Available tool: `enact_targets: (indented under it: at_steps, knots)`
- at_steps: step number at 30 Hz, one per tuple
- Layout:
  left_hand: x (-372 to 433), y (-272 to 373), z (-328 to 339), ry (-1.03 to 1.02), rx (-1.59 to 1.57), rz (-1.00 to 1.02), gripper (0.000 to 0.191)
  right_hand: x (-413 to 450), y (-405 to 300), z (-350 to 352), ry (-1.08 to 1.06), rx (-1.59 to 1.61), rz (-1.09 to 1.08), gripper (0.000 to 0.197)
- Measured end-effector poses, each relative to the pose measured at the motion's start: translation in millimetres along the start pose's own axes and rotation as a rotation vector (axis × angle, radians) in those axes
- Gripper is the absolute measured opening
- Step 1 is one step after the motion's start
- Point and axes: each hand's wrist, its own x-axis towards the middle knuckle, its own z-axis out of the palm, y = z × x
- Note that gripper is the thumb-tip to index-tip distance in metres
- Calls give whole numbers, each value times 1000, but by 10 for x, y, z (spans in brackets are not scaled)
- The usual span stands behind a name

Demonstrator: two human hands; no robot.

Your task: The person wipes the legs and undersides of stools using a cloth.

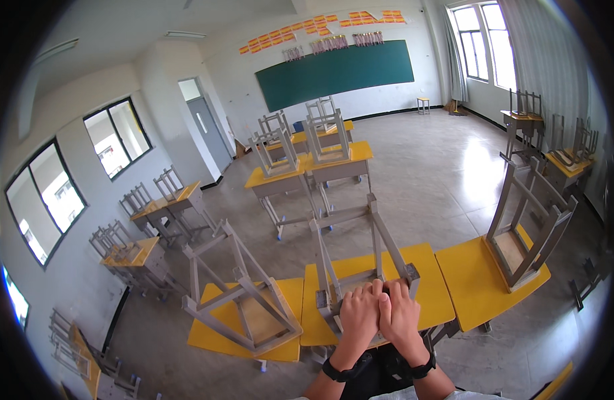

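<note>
An upturned grey metal stool [394,250] stands with its legs in the air on the yellow-topped middle desk [427,272] in front of me. My left hand [358,314] and my right hand [402,315] lie side by side and touch each other on its near crossbar. The fingers of both curl over the bar, whose middle they hide. A black band circles each wrist. To the left, another upturned stool [267,320] rests tilted in view on the left desk [286,295]. A third stool [512,250] sits on the right desk [472,285].
Two rows of desks [344,172] carrying upturned stools stand ahead. More desks [147,250] line the left wall, and others [569,167] stand by the curtain [547,65]. A green chalkboard [337,75] covers the front wall. A grey door [207,132] is at front left.
</note>
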Motion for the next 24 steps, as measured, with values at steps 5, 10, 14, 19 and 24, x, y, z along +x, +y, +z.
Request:
enact_targets:
  at_steps: [5, 10, 14, 19, 24]
  knots:
    - [51, -18, -2, -113, 126, -11, 9, -30, 82, 73, 95, 74, -96, 30]
    - [40, -17, 15, -91, 118, 4, 9, -59, 232, 172, 150, 90, -149, 31]
    - [15, -52, 35, -76, 76, -4, 13, -54, 244, 204, 187, 93, -182, 31]
    - [11, -46, 27, -74, 108, -9, 14, -62, 277, 223, 206, 93, -211, 29]
    - [34, -4, -28, -70, 181, 15, 14, -65, 327, 246, 262, 79, -252, 29]
